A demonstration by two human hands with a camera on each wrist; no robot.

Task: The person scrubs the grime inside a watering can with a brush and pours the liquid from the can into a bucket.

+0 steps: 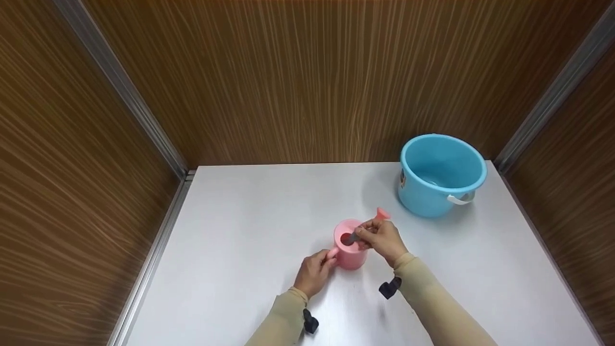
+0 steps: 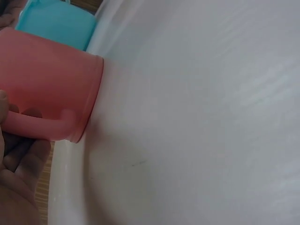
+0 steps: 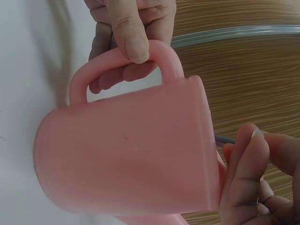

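A pink watering can [image 1: 351, 260] stands on the white table, its round top opening facing up and its flared spout end [image 1: 382, 214] pointing toward the back right. My left hand [image 1: 312, 274] grips the can's handle [image 3: 101, 65], thumb over it and fingers curled beneath. Over the opening, my right hand [image 1: 383, 240] pinches a slim grey piece [image 3: 225, 139] between thumb and fingers. One end of that piece reaches into the opening; its kind I cannot tell. Fingers of the right hand lie against the can's rim in the right wrist view.
A light blue bucket [image 1: 425, 202] with a white handle [image 1: 461, 199] stands at the back right of the white table [image 1: 250, 216]. Brown wood-grain panels [image 1: 288, 81] close off the back and both sides, with metal strips along the corners.
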